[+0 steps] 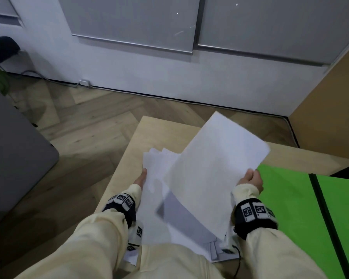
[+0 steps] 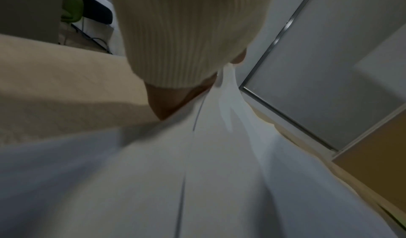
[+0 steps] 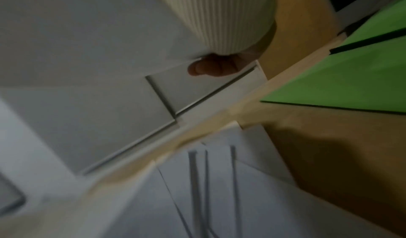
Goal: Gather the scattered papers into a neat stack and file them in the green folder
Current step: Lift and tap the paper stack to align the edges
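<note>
The right hand [image 1: 250, 179], at the right of centre in the head view, has its fingers [image 1: 249, 174] curled over the edge of one lifted sheet [image 1: 216, 162], pinching it near its lower right corner. The sheet tilts up over the rest and reaches toward the upper middle of the frame. The left hand [image 1: 140, 179], left of centre, lies along the left edge of the loose pile of papers [image 1: 155, 174]; its fingers are hidden under the sheets, so I cannot tell whether they grip or only steady the pile. The pile sits fanned and crooked on the table [image 1: 129, 158], with corners sticking out at top and bottom. The green folder [image 1: 290, 198] lies open on the table at the right, just beside the papers.

The likely trouble: held by one corner, the sheet could bend, crease or slip free. Laid down askew, it would leave the pile ragged, and corners could catch on the folder.
</note>
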The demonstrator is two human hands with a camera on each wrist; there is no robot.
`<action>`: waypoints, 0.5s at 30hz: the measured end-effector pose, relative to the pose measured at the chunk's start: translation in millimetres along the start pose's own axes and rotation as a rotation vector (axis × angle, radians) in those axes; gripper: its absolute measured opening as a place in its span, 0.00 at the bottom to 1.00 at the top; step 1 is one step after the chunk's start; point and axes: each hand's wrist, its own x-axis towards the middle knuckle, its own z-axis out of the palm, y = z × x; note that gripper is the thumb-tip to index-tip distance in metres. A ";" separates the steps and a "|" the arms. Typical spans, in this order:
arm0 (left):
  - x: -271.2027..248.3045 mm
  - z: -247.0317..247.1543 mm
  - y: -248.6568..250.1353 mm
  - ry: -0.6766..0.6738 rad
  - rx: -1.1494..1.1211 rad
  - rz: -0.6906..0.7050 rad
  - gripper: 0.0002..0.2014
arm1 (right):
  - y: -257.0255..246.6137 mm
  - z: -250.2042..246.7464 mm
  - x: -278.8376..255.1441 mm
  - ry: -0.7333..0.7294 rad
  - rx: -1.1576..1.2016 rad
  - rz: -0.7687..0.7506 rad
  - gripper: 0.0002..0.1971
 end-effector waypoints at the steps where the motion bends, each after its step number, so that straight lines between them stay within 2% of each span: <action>1: -0.9 1.1 1.3 -0.038 -0.034 -0.005 0.36 | 5.3 3.9 -5.4 -0.064 -0.056 -0.005 0.15; 4: -1.5 3.0 2.8 -0.046 0.060 -0.012 0.37 | 29.6 26.2 -18.9 -0.338 -0.187 0.038 0.12; 6: -1.2 5.5 1.6 -0.072 0.053 -0.015 0.34 | 49.9 42.0 -25.6 -0.608 -0.208 0.065 0.22; 8: 2.8 10.2 1.7 -0.083 0.050 -0.001 0.32 | 57.6 47.5 -32.2 -0.774 -0.224 0.083 0.31; 10: -0.7 15.8 1.1 -0.093 0.148 -0.013 0.31 | 57.8 50.1 -34.0 -0.783 -0.294 0.071 0.33; 12: -0.9 15.4 -5.6 -0.014 0.410 -0.017 0.31 | 58.4 48.1 -34.6 -0.750 -0.370 0.086 0.35; 14: -1.1 13.4 -11.2 0.078 0.699 0.046 0.31 | 56.5 37.4 -33.0 -0.592 -0.538 0.126 0.38; 15: 0.5 12.1 -14.1 0.110 0.778 0.064 0.33 | 57.0 30.3 -32.8 -0.493 -0.559 0.199 0.40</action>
